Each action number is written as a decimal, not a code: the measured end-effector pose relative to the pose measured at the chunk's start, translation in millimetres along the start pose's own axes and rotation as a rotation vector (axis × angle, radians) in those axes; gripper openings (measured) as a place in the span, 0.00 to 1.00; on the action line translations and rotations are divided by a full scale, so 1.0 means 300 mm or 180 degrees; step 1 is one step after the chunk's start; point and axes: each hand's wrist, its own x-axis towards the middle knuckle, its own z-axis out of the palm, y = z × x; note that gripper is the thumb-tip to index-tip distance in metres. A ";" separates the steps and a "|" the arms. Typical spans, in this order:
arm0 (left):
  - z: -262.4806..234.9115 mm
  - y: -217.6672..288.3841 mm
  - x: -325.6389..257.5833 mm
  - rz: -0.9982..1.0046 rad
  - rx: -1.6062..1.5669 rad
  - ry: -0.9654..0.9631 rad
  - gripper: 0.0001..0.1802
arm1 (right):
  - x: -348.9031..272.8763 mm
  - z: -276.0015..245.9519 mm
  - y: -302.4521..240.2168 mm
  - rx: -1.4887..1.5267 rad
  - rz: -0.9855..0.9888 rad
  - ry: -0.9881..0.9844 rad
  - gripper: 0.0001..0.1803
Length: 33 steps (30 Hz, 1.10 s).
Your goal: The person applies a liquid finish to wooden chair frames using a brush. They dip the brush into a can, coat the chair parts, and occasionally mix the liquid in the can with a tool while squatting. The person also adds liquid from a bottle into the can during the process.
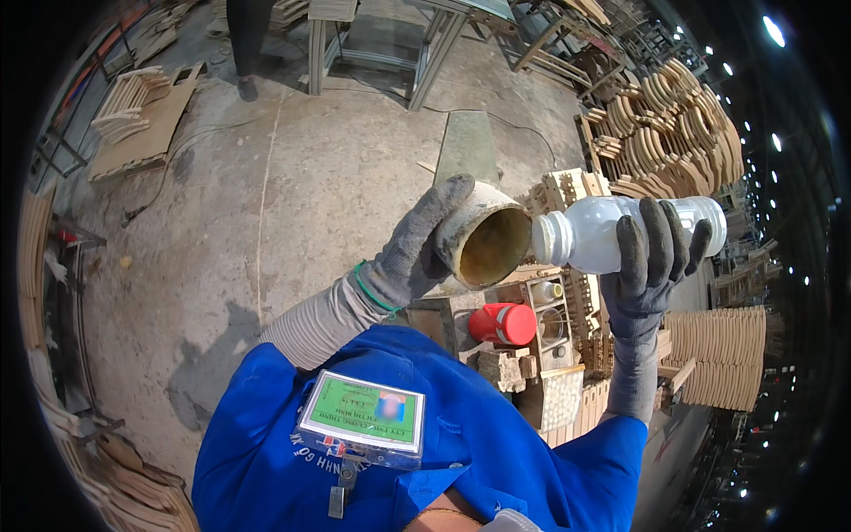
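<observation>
White translucent plastic bottle [596, 236], sideways, neck just beside stained round open cup [462, 218] | likely light, squeezable, slick: grip mid-body | grey-gloved right hand [645, 270]: fingers wrapped round bottle | cup likely stiff: hold outer wall | grey-gloved left hand [415, 238]: fingers clasping it

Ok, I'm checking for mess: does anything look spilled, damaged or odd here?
The cup in the left hand: its rim and wall look crusted and stained, its inside yellowish-brown, odd beside the cleaner-looking white bottle in the right hand. I see no liquid spilling.
</observation>
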 end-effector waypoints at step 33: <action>0.044 0.089 0.056 -0.1597 -0.2091 0.0593 0.22 | 0.040 0.016 0.004 0.0145 0.0311 0.0214 0.36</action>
